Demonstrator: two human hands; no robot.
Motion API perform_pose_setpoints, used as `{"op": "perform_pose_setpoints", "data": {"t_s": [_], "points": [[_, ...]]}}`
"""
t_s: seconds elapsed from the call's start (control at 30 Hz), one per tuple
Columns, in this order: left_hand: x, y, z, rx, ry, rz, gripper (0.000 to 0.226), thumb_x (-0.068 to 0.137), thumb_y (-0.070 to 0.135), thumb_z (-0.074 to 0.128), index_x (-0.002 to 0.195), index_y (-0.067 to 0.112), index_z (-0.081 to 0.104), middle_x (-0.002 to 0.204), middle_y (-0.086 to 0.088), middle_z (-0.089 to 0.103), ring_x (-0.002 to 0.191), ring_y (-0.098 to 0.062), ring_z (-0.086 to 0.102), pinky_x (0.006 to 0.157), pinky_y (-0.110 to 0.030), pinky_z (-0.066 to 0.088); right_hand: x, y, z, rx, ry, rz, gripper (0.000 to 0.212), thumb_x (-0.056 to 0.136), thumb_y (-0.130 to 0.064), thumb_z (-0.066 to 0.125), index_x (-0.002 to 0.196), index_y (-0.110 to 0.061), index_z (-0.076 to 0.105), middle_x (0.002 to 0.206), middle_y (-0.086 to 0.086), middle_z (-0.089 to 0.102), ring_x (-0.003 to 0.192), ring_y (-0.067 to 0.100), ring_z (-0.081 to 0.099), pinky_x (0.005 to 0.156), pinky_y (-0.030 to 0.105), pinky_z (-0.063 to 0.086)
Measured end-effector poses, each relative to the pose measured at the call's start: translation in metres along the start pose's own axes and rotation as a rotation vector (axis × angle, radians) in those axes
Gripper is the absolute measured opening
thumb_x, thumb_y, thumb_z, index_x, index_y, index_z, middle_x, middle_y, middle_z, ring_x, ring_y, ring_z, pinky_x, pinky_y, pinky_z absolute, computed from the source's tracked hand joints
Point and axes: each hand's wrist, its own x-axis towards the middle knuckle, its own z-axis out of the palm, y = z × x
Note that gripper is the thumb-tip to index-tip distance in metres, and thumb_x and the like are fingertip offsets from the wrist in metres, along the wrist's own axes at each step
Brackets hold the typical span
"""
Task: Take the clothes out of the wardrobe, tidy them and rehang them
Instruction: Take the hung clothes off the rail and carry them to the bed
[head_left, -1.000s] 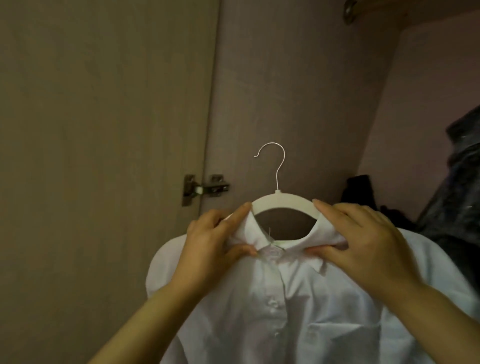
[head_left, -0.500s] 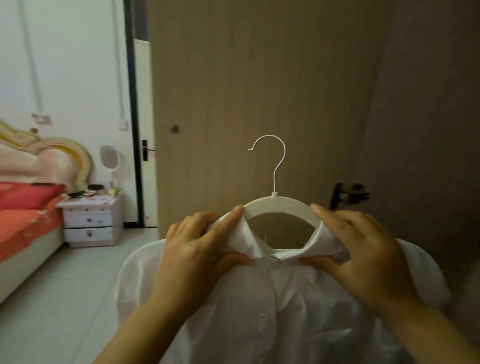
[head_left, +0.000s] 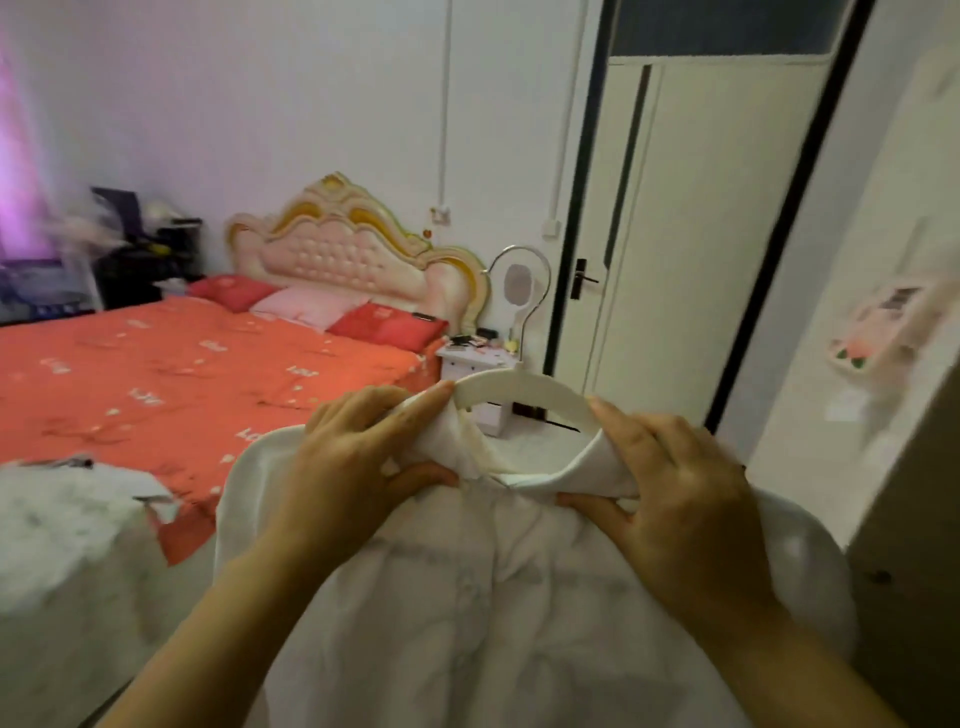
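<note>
White shirt (head_left: 493, 597) on its hanger (head_left: 524, 387) hung before the bed (head_left: 156, 374). Left hand (head_left: 353, 467) and right hand (head_left: 675, 499) each pinched one collar (head_left: 582, 473) side (fingers (head_left: 413, 410) curled round cloth). It looked like the taking-out step; next would come laying it flat to tidy.

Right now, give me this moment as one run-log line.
item: white shirt on white hanger | left hand: pinches collar | right hand: pinches collar | ahead: bed, orange cover
</note>
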Motion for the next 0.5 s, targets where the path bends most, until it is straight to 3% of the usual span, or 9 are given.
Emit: {"op": "perform_pose_setpoints", "data": {"t_s": [0.2,0.33,0.5], "points": [[-0.031,-0.078,-0.028,0.221,0.004,-0.207,0.061,0.071,0.05,0.056,0.12,0.015,0.06,0.093,-0.011,0.066,0.088,-0.019,0.052,0.075,-0.033,0.043,0.045,-0.044,0.111,0.319,-0.05,-0.15,0.063,0.072,-0.047,0.064,0.12,-0.007,0.062,0.094,0.009,0.065,0.08,0.029,0.062,0.069,0.04,0.052],[-0.039,-0.118,-0.047,0.391,-0.015,-0.316,0.061,0.068,0.05,0.057,0.116,0.012,0.064,0.089,-0.012,0.067,0.079,-0.029,0.064,0.075,-0.036,0.046,0.074,-0.076,0.18,0.514,-0.079,-0.192,0.065,0.068,-0.046,0.067,0.12,-0.009,0.062,0.096,0.009,0.066,0.082,0.032,0.063,0.071,0.041,0.051],[-0.047,-0.155,-0.061,0.572,-0.017,-0.41,0.062,0.06,0.041,0.073,0.112,0.009,0.067,0.091,-0.014,0.068,0.079,-0.033,0.066,0.075,-0.046,0.05,0.102,-0.114,0.252,0.709,-0.099,-0.249,0.069,0.057,-0.035,0.084,0.117,-0.008,0.064,0.097,0.01,0.067,0.083,0.033,0.063,0.075,0.041,0.052]]}}
